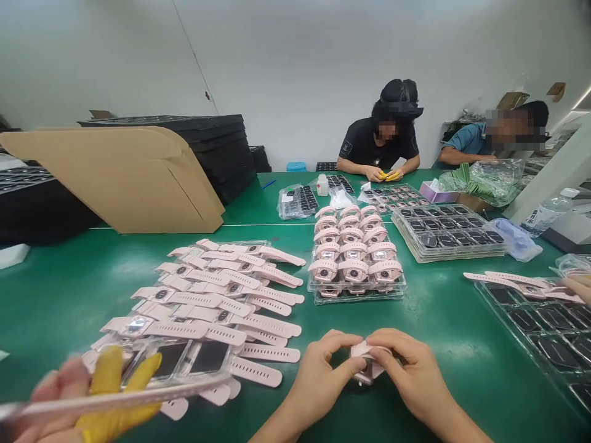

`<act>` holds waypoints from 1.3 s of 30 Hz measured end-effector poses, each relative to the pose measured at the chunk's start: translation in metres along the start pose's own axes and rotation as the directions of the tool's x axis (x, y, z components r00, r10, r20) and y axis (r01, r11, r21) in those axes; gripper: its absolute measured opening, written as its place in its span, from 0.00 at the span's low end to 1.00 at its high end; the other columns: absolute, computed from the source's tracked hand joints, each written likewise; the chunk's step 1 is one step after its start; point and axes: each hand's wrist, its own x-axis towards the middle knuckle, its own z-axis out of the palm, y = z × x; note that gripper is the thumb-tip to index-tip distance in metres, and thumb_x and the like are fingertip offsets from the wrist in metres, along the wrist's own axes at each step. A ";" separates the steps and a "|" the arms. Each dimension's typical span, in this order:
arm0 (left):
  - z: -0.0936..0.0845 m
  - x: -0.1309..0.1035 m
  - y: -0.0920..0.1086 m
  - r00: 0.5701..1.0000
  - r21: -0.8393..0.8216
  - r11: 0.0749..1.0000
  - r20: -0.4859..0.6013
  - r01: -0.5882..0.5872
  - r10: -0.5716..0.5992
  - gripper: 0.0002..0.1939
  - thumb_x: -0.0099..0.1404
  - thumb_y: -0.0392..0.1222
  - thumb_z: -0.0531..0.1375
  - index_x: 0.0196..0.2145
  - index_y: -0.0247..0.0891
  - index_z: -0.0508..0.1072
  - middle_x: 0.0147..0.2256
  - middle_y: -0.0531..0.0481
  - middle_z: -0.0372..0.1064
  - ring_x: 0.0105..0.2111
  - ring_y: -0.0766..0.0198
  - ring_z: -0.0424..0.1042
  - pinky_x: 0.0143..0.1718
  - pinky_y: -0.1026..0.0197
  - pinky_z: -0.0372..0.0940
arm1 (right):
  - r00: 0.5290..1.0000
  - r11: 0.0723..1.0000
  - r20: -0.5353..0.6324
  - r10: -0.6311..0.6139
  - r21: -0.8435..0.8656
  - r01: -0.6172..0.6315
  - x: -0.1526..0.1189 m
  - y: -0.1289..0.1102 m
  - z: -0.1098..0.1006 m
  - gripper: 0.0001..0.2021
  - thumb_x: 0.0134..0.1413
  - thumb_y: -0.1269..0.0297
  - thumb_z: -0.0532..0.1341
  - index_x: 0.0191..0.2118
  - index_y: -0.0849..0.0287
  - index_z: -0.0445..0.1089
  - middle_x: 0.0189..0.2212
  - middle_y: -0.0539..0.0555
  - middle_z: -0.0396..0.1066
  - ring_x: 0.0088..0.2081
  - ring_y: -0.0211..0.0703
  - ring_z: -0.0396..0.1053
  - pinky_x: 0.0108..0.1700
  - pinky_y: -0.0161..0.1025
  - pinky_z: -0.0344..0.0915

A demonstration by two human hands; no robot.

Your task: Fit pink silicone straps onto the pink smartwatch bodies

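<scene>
Low over the green table (258, 406), a smartwatch with a pale pink strap (361, 349) is held between my two hands. The thumb and fingers of my left hand (318, 369) pinch it from the left. My right hand (409, 363) grips the strap from the other side, its thumb across the band. The strap is bent into a loop, and fingers hide much of the watch body. Just beyond my hands stands a stack of clear trays (357, 295) filled with looped pink watches (354, 252).
Unlooped pink watches (203, 298) overlap on trays at left. There a co-worker's hand with yellow finger covers (108, 387) holds a strap. Another hand (579, 286) reaches in at right over a tray of black-screened watches (521, 317). Cardboard (133, 178) leans at back left; two people sit opposite.
</scene>
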 end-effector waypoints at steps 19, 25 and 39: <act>0.002 -0.001 -0.004 0.998 0.019 1.000 -0.069 -0.013 0.014 0.09 0.55 0.42 0.66 0.35 0.43 0.82 0.36 0.47 0.78 0.40 0.53 0.74 0.46 0.55 0.67 | 0.997 1.000 0.076 0.012 0.007 -0.013 0.000 -0.003 0.001 0.09 0.59 0.61 0.63 0.33 0.53 0.81 0.34 0.54 0.80 0.37 0.47 0.77 0.41 0.40 0.73; 0.007 -0.003 -0.005 1.000 0.033 0.999 -0.006 0.024 -0.023 0.09 0.56 0.39 0.64 0.36 0.43 0.82 0.36 0.48 0.78 0.39 0.54 0.74 0.45 0.57 0.66 | 0.999 1.000 0.028 0.025 0.018 -0.026 0.000 -0.004 0.002 0.08 0.58 0.62 0.63 0.34 0.52 0.81 0.35 0.54 0.80 0.37 0.47 0.77 0.41 0.39 0.73; 0.014 -0.006 -0.002 0.994 -0.252 0.964 0.094 0.081 -0.059 0.16 0.58 0.37 0.65 0.46 0.41 0.73 0.41 0.47 0.79 0.44 0.54 0.76 0.46 0.57 0.67 | 0.976 0.969 -0.017 0.216 0.129 -0.212 0.001 -0.004 0.003 0.15 0.56 0.50 0.64 0.33 0.57 0.79 0.27 0.54 0.76 0.29 0.45 0.73 0.32 0.38 0.69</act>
